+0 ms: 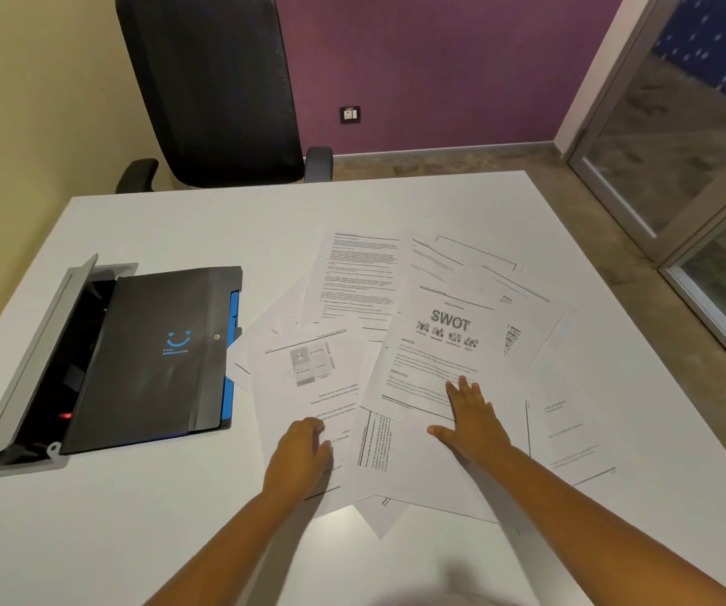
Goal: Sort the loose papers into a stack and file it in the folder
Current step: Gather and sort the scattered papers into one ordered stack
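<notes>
head view: both hands, left hand [302, 448] curled loosely and right hand [470, 419] spread flat, press scattered papers [418, 343] mid-tabletop [177, 518], black folder [155, 356] toward its left edge.

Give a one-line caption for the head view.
Both hands press on loose papers beside a closed black folder.

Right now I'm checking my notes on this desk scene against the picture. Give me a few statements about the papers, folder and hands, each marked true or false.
1. The loose papers already form one squared stack. False: they lie spread and overlapping on the white table.
2. The black folder lies left of the papers. True.
3. The right hand rests flat on the SWOT sheet. True.
4. The left hand holds the folder. False: it is on a printed sheet, apart from the folder.
5. The office chair is occupied. False: nobody sits there.
</notes>
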A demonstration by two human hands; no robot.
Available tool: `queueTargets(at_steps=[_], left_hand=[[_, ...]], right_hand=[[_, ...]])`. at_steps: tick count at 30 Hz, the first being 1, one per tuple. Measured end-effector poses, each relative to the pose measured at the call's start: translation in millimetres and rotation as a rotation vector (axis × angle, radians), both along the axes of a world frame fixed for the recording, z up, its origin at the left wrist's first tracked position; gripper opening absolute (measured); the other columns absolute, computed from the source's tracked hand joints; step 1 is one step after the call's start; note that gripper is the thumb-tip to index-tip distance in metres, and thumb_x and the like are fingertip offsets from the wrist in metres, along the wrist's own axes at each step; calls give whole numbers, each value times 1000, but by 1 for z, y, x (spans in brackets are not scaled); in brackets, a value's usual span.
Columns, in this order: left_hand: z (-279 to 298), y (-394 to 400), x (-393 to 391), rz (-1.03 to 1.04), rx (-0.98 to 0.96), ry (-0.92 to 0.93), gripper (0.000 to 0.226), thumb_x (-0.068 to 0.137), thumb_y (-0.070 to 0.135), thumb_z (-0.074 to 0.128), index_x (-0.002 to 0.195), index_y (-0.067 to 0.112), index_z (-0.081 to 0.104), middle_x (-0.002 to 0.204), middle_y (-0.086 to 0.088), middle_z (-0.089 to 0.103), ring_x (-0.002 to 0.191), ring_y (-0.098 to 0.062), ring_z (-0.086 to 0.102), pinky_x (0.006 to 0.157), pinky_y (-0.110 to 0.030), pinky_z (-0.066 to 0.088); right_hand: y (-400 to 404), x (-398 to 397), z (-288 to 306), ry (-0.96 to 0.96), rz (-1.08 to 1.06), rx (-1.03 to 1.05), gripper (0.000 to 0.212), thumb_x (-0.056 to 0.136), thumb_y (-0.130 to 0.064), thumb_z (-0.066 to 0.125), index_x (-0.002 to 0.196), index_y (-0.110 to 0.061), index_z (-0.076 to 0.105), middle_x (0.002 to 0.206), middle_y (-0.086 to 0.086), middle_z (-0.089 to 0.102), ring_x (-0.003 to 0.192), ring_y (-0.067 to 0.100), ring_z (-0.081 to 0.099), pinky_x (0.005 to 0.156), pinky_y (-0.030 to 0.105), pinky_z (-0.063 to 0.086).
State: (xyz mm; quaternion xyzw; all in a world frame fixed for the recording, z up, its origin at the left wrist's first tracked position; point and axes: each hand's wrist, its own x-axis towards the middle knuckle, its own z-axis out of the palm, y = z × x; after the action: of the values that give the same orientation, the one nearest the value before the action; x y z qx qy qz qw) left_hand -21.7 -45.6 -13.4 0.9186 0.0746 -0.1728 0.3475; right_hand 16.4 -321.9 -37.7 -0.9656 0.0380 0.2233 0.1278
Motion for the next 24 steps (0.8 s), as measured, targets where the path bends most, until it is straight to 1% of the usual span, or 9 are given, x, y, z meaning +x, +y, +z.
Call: queueTargets(at_steps=[2,4,7,9,10,12,16,21,24], left_hand=[[1,-10,-1,6,-39,90,21,90,25,54,108,15,53,97,0,61,83,-11,57,76,-26,45],[1,-18,-2,-18,37,172,14,88,32,53,85,19,49,80,2,64,72,-12,56,73,-30,47],[3,-27,2,-35,65,292,25,85,35,56,74,16,43,79,-3,67,75,-19,59,70,-29,45],[5,-32,6,-31,35,334,30,84,30,58,65,12,44,71,-5,63,77,-25,64,68,-26,44],[6,-34,7,-20,30,343,30,84,29,58,65,11,45,69,-6,63,79,-27,66,68,-27,45],[8,-36,5,24,44,344,28,83,32,61,82,8,46,79,-8,65,81,-25,64,71,-29,46],[6,-44,-4,64,165,268,57,72,44,72,108,8,45,105,-8,58,100,-27,58,83,-37,49],[4,-50,-2,61,138,226,59,66,46,76,103,8,49,103,-7,55,98,-25,57,76,-34,48],[2,-47,6,79,51,236,35,74,40,71,80,11,52,80,-1,51,77,-19,54,63,-27,40]], right_hand=[[1,0,1,1,1,-4,92,85,-59,51,150,-17,3,160,8,-5,147,28,-4,118,47,9],[2,-1,1,2,-2,-12,91,85,-59,50,150,-17,2,160,9,-5,147,29,-5,118,47,9],[6,0,3,13,6,-33,89,87,-58,47,150,-16,1,159,11,-7,147,30,-6,118,48,9],[6,0,5,28,13,-51,89,87,-59,46,150,-16,0,159,11,-8,147,30,-6,117,49,8],[6,0,7,32,19,-68,89,87,-60,45,150,-17,-1,159,10,-8,147,30,-7,117,51,7],[10,1,10,3,46,-105,89,87,-62,44,150,-18,-1,159,10,-9,147,30,-7,117,53,4],[32,-2,13,-30,136,-61,97,81,-64,52,150,-24,-5,159,7,-14,146,32,-11,114,59,1],[42,-6,3,161,114,-51,112,71,-70,59,148,-28,-10,156,5,-24,143,34,-21,108,69,3],[42,-4,1,171,107,-55,114,68,-72,59,148,-29,-10,156,4,-25,143,33,-22,108,70,3]])
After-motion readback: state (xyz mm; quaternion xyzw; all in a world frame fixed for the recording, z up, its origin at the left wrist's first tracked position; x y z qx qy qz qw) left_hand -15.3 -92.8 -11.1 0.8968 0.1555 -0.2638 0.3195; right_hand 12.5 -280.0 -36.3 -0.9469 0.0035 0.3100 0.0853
